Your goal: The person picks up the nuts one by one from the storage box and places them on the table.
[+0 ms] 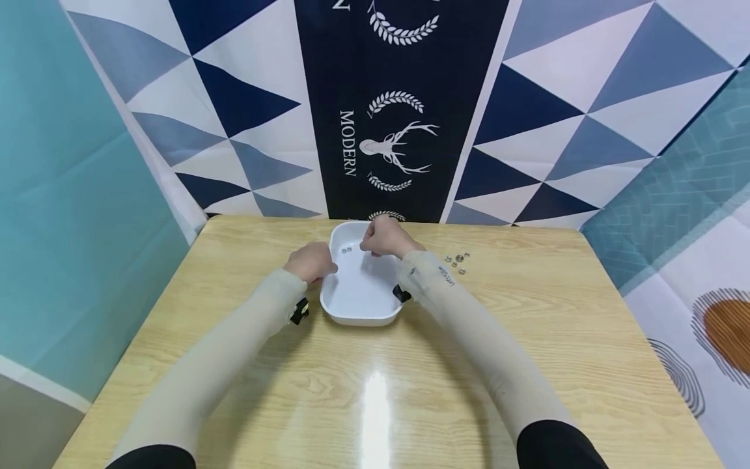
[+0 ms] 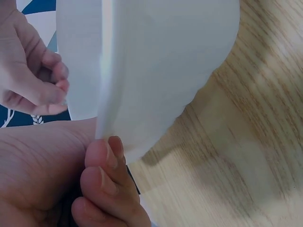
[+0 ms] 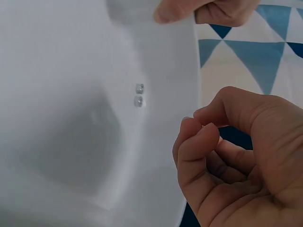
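Observation:
A white rectangular tray (image 1: 360,299) stands on the table with two small silvery metal pieces (image 3: 139,95) on its floor, near the far left wall. My left hand (image 1: 312,262) grips the left rim, thumb inside and fingers (image 2: 102,182) against the outer wall. Over the far end of the tray is my right hand (image 1: 387,236), with thumb and fingertips (image 3: 191,127) pinched together. A tiny pale glint shows at those fingertips in the left wrist view; the fingers hide most of whatever is there.
Several small round metal pieces (image 1: 459,258) lie loose on the wooden table (image 1: 281,391), right of the tray beyond my right wrist. Behind the table's far edge hangs a patterned cloth (image 1: 398,163). Light-coloured sleeves (image 1: 463,319) cover both forearms.

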The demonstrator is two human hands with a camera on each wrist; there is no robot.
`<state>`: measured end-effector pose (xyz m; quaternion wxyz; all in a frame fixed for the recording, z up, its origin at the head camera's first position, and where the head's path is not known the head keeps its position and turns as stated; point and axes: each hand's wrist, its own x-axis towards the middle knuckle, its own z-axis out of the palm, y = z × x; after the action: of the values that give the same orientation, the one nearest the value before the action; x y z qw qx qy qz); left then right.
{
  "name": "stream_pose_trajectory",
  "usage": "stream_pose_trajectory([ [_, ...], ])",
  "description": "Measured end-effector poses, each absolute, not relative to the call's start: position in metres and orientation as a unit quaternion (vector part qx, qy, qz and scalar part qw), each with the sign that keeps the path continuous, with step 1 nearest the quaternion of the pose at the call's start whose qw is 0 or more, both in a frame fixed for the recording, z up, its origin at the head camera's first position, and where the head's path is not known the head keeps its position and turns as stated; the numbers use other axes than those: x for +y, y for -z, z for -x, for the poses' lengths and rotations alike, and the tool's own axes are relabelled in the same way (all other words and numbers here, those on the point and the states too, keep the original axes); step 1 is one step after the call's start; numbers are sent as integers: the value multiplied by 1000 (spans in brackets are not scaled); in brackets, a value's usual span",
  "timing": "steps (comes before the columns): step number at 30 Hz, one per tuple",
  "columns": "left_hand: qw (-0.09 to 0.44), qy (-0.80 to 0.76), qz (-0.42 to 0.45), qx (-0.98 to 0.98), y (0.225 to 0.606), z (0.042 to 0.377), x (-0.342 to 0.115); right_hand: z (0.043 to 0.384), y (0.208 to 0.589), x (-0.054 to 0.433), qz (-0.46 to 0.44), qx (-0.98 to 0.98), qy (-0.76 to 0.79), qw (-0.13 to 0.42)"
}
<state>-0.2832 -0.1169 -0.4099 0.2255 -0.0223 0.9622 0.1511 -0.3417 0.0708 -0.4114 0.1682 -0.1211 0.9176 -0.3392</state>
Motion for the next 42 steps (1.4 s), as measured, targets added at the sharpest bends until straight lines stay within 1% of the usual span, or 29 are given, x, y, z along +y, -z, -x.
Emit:
stream_pose_trajectory([
  [5, 241, -141, 34, 960, 417, 281, -120, 336, 405, 81, 143, 916, 336, 163],
  [7, 243, -141, 34, 959, 418, 281, -121, 336, 402, 87, 148, 918, 336, 151],
  [11, 229, -156, 23, 961, 417, 283, -119, 337, 393, 101, 149, 919, 344, 121],
  [17, 232, -163, 21, 959, 415, 283, -122, 338, 380, 116, 135, 917, 354, 126],
  [22, 226, -166, 17, 960, 412, 282, -122, 340, 375, 137, 117, 921, 356, 101],
  [28, 227, -167, 10, 959, 410, 280, -117, 339, 380, 174, 106, 914, 384, 82],
  [33, 224, -158, 7, 962, 412, 282, -116, 339, 388, 199, 88, 922, 371, 73],
  [36, 227, -157, 11, 961, 414, 283, -118, 340, 395, 209, 78, 925, 364, 76],
  [42, 227, -151, 11, 962, 415, 283, -118, 337, 410, 228, 64, 925, 361, 100],
])
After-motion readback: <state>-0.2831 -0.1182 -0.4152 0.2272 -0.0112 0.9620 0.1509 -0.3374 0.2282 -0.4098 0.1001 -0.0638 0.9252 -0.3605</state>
